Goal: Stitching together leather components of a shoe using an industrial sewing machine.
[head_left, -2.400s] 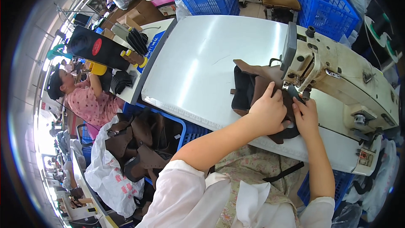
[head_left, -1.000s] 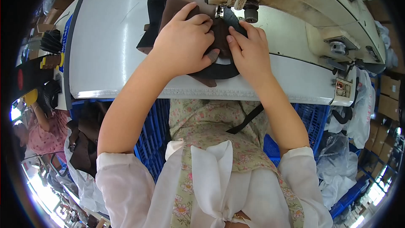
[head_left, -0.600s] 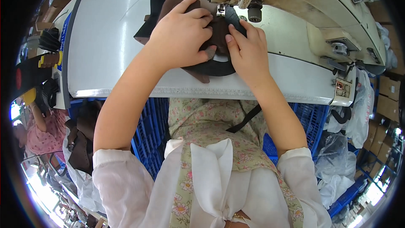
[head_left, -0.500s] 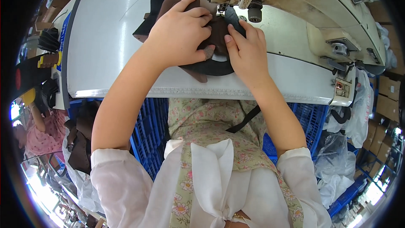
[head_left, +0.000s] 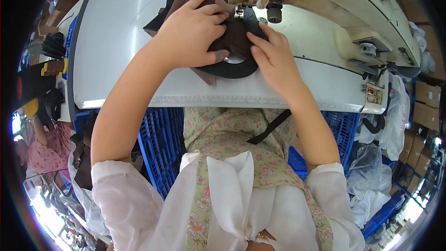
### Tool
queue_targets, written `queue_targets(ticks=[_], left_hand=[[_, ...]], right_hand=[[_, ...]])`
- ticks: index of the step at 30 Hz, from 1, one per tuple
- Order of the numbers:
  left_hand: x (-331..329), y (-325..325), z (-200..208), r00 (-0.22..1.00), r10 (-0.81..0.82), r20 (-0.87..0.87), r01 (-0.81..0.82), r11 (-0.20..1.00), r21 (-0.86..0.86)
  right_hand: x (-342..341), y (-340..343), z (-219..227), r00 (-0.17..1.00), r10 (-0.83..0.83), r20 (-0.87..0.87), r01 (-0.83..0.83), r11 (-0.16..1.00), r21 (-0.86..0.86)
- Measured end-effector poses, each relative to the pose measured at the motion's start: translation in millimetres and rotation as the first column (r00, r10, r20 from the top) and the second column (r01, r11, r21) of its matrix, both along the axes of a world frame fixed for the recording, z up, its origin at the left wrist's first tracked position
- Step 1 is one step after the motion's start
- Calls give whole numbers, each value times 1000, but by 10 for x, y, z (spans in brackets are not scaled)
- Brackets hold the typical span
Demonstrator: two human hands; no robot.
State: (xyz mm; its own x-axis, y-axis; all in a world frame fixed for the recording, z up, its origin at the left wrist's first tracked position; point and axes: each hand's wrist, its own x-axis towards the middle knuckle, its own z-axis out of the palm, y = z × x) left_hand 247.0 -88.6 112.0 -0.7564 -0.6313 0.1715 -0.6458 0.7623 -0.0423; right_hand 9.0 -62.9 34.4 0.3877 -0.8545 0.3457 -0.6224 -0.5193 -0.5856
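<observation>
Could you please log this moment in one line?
Left hand: on brown workpiece | Right hand: at dark strip | Presser foot: beside strip | White table: under workpiece

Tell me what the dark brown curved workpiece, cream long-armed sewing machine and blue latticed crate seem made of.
Dark brown curved workpiece: probably leather or imitation leather, softly sheened, with supple-looking flaps.
Cream long-armed sewing machine: likely painted metal, semi-gloss, with brownish grimy patches.
Blue latticed crate: apparently moulded plastic, dull-surfaced, uniformly coloured, regular openings.
</observation>
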Motion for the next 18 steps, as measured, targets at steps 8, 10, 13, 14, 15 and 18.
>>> queue_targets(ticks=[8, 10, 13, 14, 15, 18], left_hand=[[-394, 138, 8, 988, 92, 120, -108, 985, 132], [-386, 120, -53, 988, 141, 55, -150, 958, 244], [-306, -2, -6, 986, 135, -102, -85, 918, 386], [-302, -10, 13, 983, 123, -139, -59, 916, 396], [-326, -1, 24, 984, 121, -133, -59, 917, 394], [-447, 85, -43, 986, 164, 37, -166, 910, 380]], right_hand=[[-189, 91, 155, 962, 207, -177, -221, 973, -64], [-172, 122, 149, 959, 181, -216, -204, 975, -89], [-201, 81, 100, 972, 115, -206, -152, 974, -170], [-218, 40, 105, 983, 133, -125, -152, 977, -151], [-227, 9, 106, 988, 147, -42, -151, 980, -130], [-230, -38, 150, 982, 188, 0, -186, 975, -122]])
